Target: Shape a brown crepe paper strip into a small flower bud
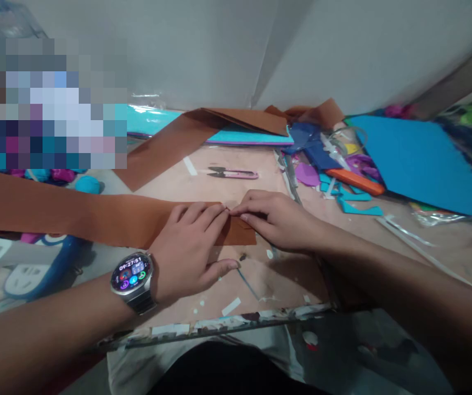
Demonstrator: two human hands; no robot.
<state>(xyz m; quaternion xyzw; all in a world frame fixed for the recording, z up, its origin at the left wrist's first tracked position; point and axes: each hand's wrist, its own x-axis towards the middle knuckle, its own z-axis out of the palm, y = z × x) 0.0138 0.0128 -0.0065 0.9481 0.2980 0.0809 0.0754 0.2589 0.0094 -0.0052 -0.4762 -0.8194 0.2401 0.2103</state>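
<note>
A long brown strip of sheet material runs across the table from the left edge to its end near the middle. My left hand, with a watch on the wrist, lies flat on this strip, fingers stretched out and thumb apart. At the strip's upper edge, close to its right end, my right hand pinches with thumb and index finger. Its fingertips meet my left index finger there, and a small folded flap seems to lie under them. Beyond my hands lie pink-handled thread snips.
Another brown strip lies folded at the back over a turquoise sheet. To the right are a blue sheet, an orange cutter and turquoise scraps. The table's front edge is close to my body.
</note>
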